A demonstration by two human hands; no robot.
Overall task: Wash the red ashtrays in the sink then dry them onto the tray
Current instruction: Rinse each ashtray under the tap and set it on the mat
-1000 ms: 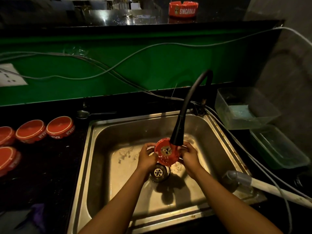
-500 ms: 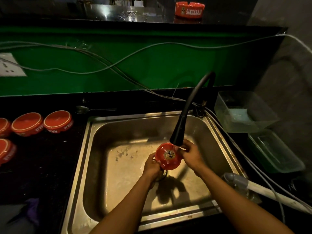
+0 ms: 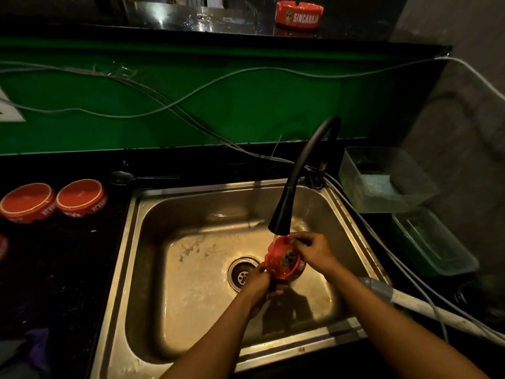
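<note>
Head view: a red ashtray (image 3: 284, 261) is clamped by both hands' fingers (wet) under the faucet (image 3: 284, 212) — likely slipped, chipped.

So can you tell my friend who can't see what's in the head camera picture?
Two hands, the left hand and the right hand, hold a red ashtray tilted under the black tap over a steel sink. Two more red ashtrays sit upside down on the dark counter to the left, and another rests on the shelf behind.
</note>
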